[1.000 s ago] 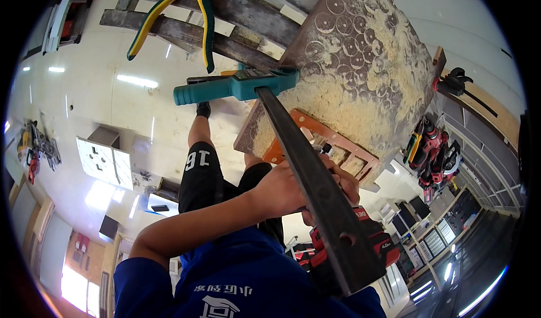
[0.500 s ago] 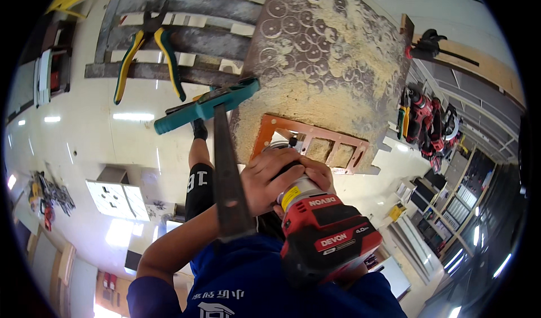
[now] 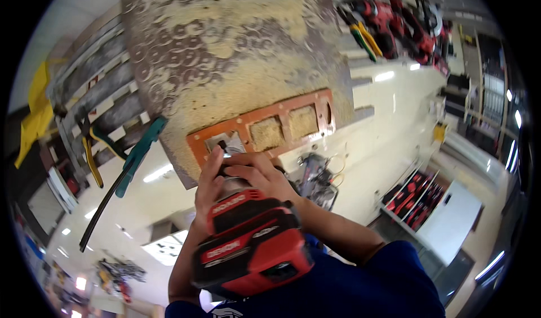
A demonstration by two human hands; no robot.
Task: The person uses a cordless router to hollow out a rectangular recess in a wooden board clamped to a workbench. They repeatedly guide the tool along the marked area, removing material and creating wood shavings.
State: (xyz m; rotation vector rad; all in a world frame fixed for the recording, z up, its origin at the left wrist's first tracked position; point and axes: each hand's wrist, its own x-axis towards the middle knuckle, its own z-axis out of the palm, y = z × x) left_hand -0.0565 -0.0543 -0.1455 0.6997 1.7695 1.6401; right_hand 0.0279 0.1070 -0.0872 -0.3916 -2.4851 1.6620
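A red and black cordless trim router (image 3: 248, 242) stands between my hands, its battery end toward me. Around its lower body on the left, my left hand (image 3: 208, 185) is closed. Opposite it, my right hand (image 3: 262, 174) wraps the same body, fingers bent across the front. The router's base sits at the left opening of an orange template (image 3: 286, 127) with three rectangular cut-outs. Sawdust fills the other two openings. Beneath lies a brown board (image 3: 169, 87) marked with many rings and strewn with sawdust. My fingers partly cover the base; the bit's contact is unclear.
Left of the board are a teal-handled tool with a long dark bar (image 3: 138, 154) and yellow-green-handled pliers (image 3: 90, 160). Grey slats (image 3: 101, 76) extend behind them. More pliers (image 3: 366, 36) and red power tools (image 3: 389, 22) lie at far right. An open tool drawer (image 3: 414, 199) stands lower right.
My view has swung, so the board and template appear turned and farther left. The router and both hands have shifted left in the picture; both hands still grip it.
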